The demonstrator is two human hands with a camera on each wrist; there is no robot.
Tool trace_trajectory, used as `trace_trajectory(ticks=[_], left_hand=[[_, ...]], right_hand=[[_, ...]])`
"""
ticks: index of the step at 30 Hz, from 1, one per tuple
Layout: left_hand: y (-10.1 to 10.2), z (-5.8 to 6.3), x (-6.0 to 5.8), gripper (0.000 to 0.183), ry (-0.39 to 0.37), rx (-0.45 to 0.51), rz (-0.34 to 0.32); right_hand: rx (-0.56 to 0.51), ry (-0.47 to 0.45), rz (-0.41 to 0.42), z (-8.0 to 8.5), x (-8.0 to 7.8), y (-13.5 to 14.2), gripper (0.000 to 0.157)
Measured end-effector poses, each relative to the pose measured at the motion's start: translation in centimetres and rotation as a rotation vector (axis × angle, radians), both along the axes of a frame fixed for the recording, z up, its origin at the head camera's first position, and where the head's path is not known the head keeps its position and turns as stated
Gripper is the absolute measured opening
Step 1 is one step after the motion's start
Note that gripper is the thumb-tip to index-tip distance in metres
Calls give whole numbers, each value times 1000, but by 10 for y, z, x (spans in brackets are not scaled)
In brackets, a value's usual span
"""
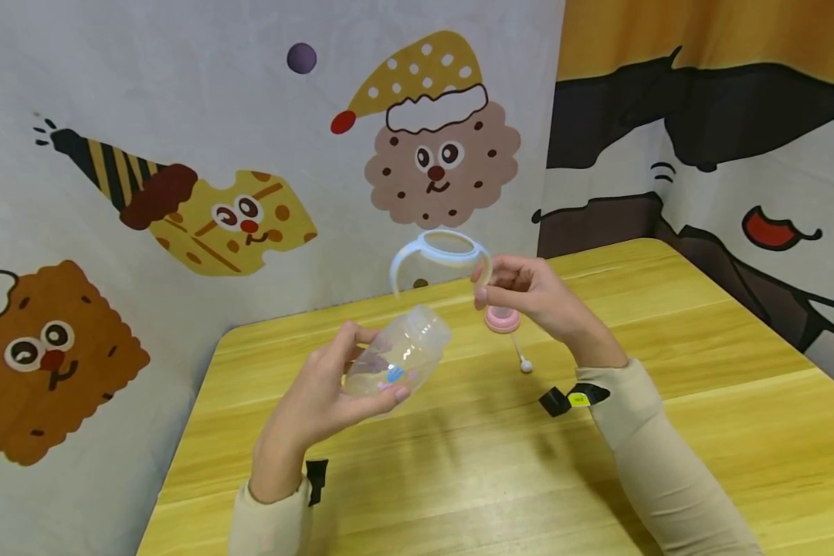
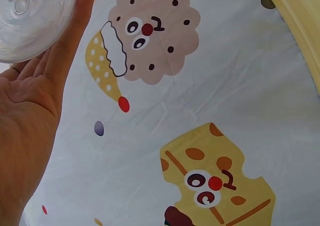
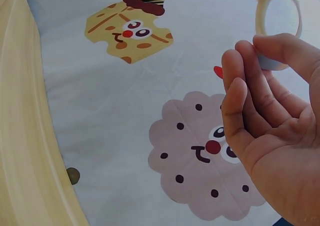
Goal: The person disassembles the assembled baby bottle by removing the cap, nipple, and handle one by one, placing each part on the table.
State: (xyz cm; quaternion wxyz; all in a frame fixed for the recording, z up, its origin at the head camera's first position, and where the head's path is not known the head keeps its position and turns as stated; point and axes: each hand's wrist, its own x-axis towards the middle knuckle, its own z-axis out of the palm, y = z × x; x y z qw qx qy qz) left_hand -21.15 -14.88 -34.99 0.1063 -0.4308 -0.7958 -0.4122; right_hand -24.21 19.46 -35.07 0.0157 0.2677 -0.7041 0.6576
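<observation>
My left hand point(image 1: 316, 394) holds a clear plastic baby bottle point(image 1: 410, 351), its fingers and thumb around the sides. The bottle is tilted, with its uncapped neck up and to the right; its round base point(image 2: 30, 23) shows in the left wrist view's corner. In my right hand point(image 1: 538, 297), thumb and fingertips pinch one arm of a pale blue two-armed bottle handle point(image 1: 452, 253). The handle's ring hangs above the bottle's neck, apart from it. On the table behind, partly beneath the right hand, lies a pink bottle collar point(image 1: 503, 321) with a thin straw ending in a white weight point(image 1: 526, 366).
The wooden table point(image 1: 459, 471) reaches back to a white cloth wall point(image 1: 250, 77) printed with cartoon food. Another printed cloth point(image 1: 723, 193) stands along the right. A black wrist-camera piece point(image 1: 554, 401) sits by the right cuff, another black piece point(image 1: 316, 480) by the left.
</observation>
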Motion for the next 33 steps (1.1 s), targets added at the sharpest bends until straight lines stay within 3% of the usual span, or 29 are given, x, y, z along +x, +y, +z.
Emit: trace_trajectory(ticks=[15, 23, 33], left_hand=[[-2, 0, 0, 55, -3, 0, 3], [-3, 0, -1, 55, 1, 3, -5], [-4, 0, -1, 55, -16, 3, 4]], right_hand=[[-58, -39, -101, -5, -6, 0, 12], [-24, -87, -158, -9, -10, -5, 12], [-20, -127, -169, -15, -14, -7, 13]])
